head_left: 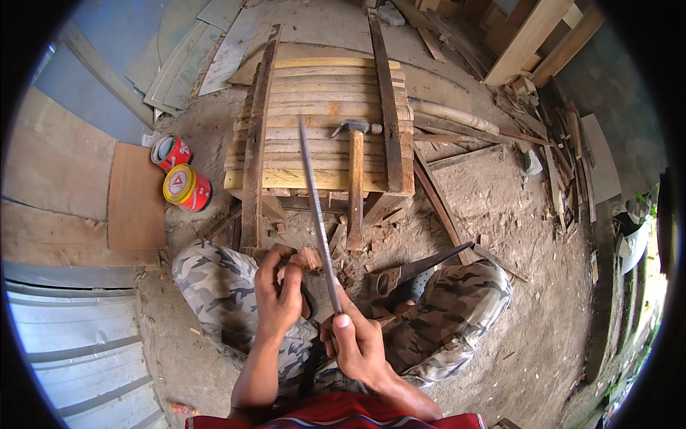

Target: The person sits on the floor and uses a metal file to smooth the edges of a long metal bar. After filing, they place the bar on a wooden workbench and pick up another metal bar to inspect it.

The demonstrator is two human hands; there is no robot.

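Note:
My right hand (355,344) is closed around the near end of a long, thin, tapering metal blade (316,204). Its tip points away over the slatted wooden bench; seen nearly edge-on, its exact kind is unclear. Between the bent fingers of my left hand (280,289) is a small wood block (309,259), just left of the blade. A claw hammer (356,179) rests on the bench (321,159), head away from me and handle overhanging the front edge. By my right knee lies a handsaw (418,270) with a wooden handle.
Two dark wooden bars (254,157) run lengthwise across the bench slats. Left of it stand two red cans (187,189). Wood offcuts (389,217) litter the dirt floor ahead of my legs. Scrap timber (554,157) is piled at the right, and sheets (61,164) lie at the left.

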